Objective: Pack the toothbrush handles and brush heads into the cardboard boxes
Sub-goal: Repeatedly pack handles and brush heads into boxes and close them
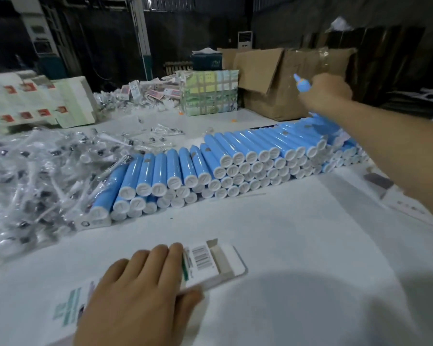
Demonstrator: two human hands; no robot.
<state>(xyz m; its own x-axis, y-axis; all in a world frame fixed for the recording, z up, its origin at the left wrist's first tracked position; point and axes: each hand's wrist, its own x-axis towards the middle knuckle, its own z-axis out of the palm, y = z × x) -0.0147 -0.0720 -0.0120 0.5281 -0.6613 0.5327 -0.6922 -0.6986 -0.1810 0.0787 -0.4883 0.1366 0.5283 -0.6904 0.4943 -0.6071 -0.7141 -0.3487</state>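
Note:
A long stack of blue toothbrush handles (235,161) with white end caps runs across the table's middle. Brush heads in clear wrappers (35,171) lie heaped at the left. My left hand (135,290) rests flat on a small white carton (218,263) with a barcode, its end flap standing open, near the front edge. My right hand (328,91) is stretched out above the far right end of the stack and grips one blue handle (302,84), whose tip points up and left.
A large brown cardboard box (285,78) stands at the back right, a bundle of printed cartons (208,93) beside it. Flat white cartons (35,101) are stacked at the back left. More small cartons lie at the right edge (405,203). A white sheet (298,245) covers the table.

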